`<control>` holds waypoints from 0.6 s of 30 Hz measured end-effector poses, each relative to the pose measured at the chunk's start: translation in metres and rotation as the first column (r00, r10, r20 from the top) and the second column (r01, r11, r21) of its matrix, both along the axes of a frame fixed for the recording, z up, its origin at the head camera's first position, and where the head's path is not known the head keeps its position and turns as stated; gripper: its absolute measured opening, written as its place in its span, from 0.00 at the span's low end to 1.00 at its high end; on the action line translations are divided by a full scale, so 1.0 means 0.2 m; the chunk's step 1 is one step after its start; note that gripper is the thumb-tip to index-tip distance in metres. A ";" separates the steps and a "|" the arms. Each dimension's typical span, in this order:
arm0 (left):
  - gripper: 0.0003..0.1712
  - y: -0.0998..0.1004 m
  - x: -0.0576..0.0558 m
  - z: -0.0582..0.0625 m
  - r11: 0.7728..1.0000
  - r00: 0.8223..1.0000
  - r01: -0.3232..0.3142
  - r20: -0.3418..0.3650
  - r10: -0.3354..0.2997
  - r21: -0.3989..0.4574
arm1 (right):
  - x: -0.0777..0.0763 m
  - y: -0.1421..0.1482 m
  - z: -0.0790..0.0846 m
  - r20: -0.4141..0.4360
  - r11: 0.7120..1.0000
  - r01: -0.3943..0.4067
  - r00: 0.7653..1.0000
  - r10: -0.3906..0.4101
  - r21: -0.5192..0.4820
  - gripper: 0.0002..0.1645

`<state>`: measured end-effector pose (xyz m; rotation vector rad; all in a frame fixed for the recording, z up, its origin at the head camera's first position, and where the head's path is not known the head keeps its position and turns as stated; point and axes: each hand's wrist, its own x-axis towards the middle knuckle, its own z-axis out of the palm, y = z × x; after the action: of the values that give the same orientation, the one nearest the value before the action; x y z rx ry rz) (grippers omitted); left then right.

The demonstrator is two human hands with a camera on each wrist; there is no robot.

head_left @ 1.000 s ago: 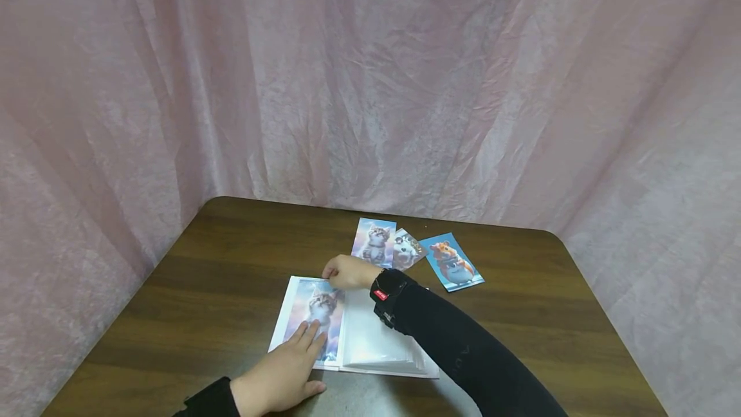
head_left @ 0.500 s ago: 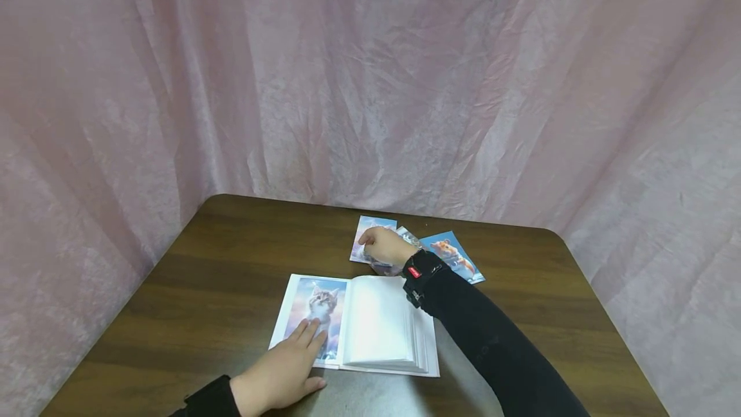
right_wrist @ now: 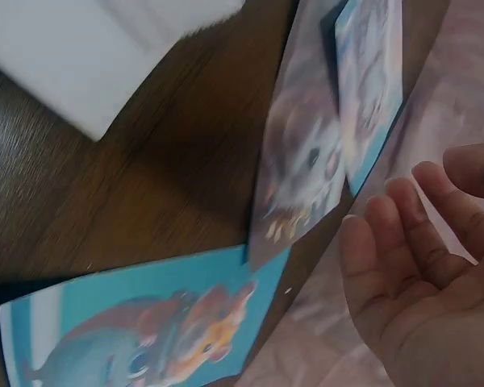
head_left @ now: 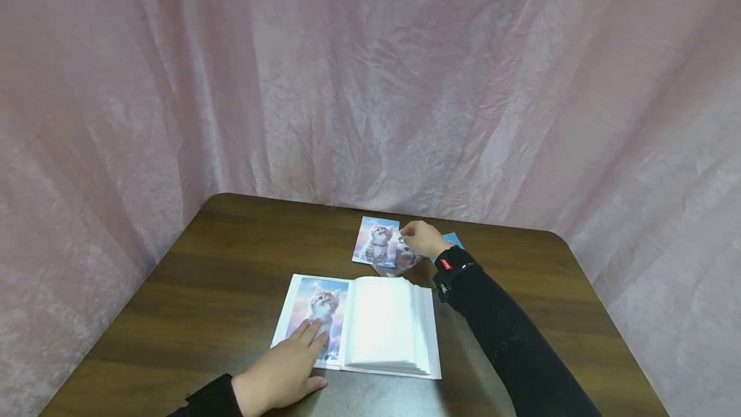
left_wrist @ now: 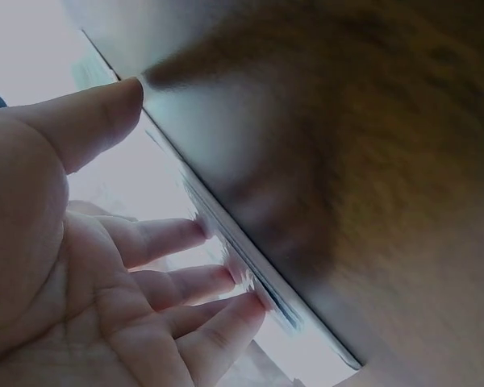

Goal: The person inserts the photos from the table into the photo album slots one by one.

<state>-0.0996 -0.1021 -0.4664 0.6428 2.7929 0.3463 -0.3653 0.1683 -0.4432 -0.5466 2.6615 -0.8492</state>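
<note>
A photo album (head_left: 384, 320) lies spread on the table, a kitten picture (head_left: 324, 304) on its left page and a blank white page at right. My left hand (head_left: 285, 365) rests on the lower part of that picture with fingers extended; in the left wrist view its fingertips touch the album. Beyond the album, my right hand (head_left: 425, 239) hovers over loose picture cards, fingers loosely bent and holding nothing in the right wrist view. Nearest are a kitten card (head_left: 375, 243), a card with a pale furry animal (right_wrist: 302, 161) and a blue hamster card (right_wrist: 169, 322), which the hand partly hides in the head view.
The brown wooden table (head_left: 231, 262) has rounded far corners. A pink curtain (head_left: 370, 82) hangs right behind its far edge. The kitten card overlaps the pale-animal card.
My right hand has left the album's top edge and moved away and to the right, over the loose cards. The album's right page is now uncovered. My left hand has stayed put.
</note>
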 end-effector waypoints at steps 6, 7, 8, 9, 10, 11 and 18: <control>0.44 0.01 0.00 0.00 1.000 1.000 0.007 -0.010 -0.007 -0.004 | -0.03 0.09 -0.05 0.009 0.996 0.078 0.997 -0.079 0.037 0.20; 0.44 0.01 0.00 0.00 1.000 1.000 0.007 -0.014 -0.007 -0.007 | -0.03 0.10 -0.05 0.006 0.995 0.087 0.996 -0.087 0.039 0.20; 0.44 0.01 0.00 0.00 1.000 1.000 0.005 -0.014 -0.005 -0.010 | -0.03 0.11 -0.06 -0.001 0.995 0.088 0.996 -0.088 0.040 0.20; 0.44 0.02 0.00 0.00 1.000 1.000 0.004 -0.015 -0.005 -0.014 | -0.03 0.12 -0.07 -0.003 0.995 0.090 0.996 -0.090 0.040 0.19; 0.44 0.02 0.00 0.00 1.000 1.000 0.003 -0.014 -0.003 -0.016 | -0.03 0.13 -0.08 -0.006 0.995 0.092 0.996 -0.092 0.036 0.19; 0.44 0.02 0.00 0.00 1.000 1.000 -0.001 -0.012 0.001 -0.016 | -0.03 0.13 -0.08 -0.010 0.994 0.099 0.995 -0.099 0.037 0.19; 0.44 0.03 0.01 0.00 1.000 1.000 -0.012 -0.003 0.012 -0.019 | -0.04 0.16 -0.13 -0.033 0.988 0.109 0.994 -0.106 0.105 0.20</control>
<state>-0.0984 -0.0963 -0.4655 0.6230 2.8007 0.3212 -0.3727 0.2012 -0.4687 -0.3950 2.7635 -0.7268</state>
